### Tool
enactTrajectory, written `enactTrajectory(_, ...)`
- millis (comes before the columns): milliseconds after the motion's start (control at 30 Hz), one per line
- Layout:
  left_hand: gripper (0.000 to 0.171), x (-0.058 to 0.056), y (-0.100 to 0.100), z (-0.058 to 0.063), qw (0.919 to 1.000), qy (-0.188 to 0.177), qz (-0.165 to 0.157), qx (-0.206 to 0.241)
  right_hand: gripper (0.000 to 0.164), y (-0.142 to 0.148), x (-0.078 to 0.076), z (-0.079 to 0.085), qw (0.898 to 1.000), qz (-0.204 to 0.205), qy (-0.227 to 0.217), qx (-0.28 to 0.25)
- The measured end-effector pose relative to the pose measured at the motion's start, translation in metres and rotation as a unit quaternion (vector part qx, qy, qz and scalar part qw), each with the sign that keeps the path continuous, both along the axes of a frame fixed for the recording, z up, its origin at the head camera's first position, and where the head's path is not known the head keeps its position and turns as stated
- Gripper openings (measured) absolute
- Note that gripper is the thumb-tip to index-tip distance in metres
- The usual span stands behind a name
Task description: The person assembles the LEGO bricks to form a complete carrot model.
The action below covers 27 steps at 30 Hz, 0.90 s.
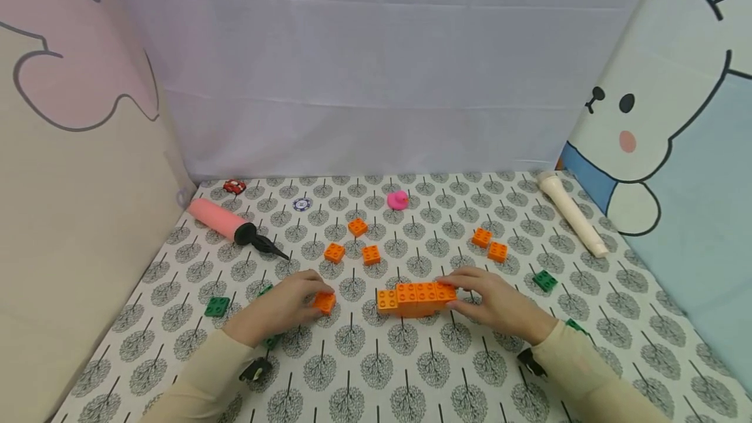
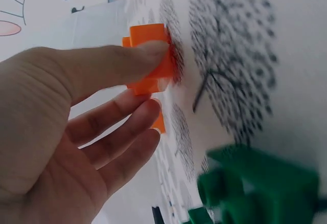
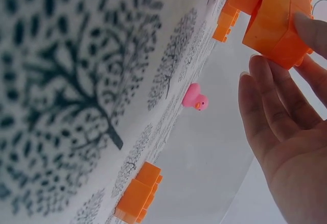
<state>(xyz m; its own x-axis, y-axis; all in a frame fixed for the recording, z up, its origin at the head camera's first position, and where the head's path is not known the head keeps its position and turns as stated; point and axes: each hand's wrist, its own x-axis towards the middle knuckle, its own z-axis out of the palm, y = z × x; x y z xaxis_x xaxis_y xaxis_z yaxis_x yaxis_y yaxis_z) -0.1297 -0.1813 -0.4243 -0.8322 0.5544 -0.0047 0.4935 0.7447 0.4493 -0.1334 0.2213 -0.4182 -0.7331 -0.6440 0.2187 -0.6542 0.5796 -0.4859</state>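
With thumb and fingers my left hand (image 1: 283, 302) pinches an orange building block (image 1: 324, 303) at the tabletop; the left wrist view shows the thumb across the face of that block (image 2: 147, 34). My right hand (image 1: 499, 300) grips the right end of a joined row of orange blocks (image 1: 416, 299). This row has a raised upper layer and a lower block sticking out at its left end. In the right wrist view, thumb and fingers hold the end of the row (image 3: 276, 17). A gap of bare cloth separates the two hands' pieces.
Loose orange blocks (image 1: 371, 254) lie farther back, two more orange blocks (image 1: 497, 252) behind my right hand. Green blocks (image 1: 217, 307) lie around both forearms. Toward the edges are a pink duck (image 1: 397, 200), red toy car (image 1: 234, 187), poker chip (image 1: 302, 204), pink-and-black pump (image 1: 220, 219) and white tube (image 1: 572, 214).
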Motion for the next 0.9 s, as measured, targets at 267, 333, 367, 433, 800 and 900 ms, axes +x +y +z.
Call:
enactTrajectory(267, 0.040, 0.001, 0.029, 0.007, 0.9944, 0.026, 0.015, 0.101, 0.042, 0.000, 0.000, 0.001, 1.000, 0.001, -0.005, -0.001)
enactTrajectory(333, 0.040, 0.002, 0.038, 0.009, 0.9907, 0.015, 0.018, 0.134, 0.042, 0.000, 0.000, 0.000, 1.000, 0.000, -0.008, -0.001)
enactTrajectory(367, 0.040, 0.003, 0.043, 0.010, 0.9891, 0.014, 0.016, 0.146, 0.042, 0.000, 0.000, 0.000, 1.000, 0.000, -0.009, -0.001)
enactTrajectory(433, 0.041, 0.003, 0.052, 0.011, 0.9867, 0.011, 0.015, 0.162, 0.042, 0.000, 0.000, 0.000, 1.000, -0.002, -0.010, 0.000)
enactTrajectory(800, 0.042, 0.004, 0.082, 0.004, 0.9854, 0.014, -0.010, 0.169, 0.043, 0.000, -0.001, -0.001, 1.000, 0.000, -0.008, -0.005)
enactTrajectory(900, 0.042, 0.004, 0.085, 0.002, 0.9861, 0.020, -0.014, 0.165, 0.043, 0.000, -0.001, -0.002, 1.000, 0.001, -0.007, -0.007)
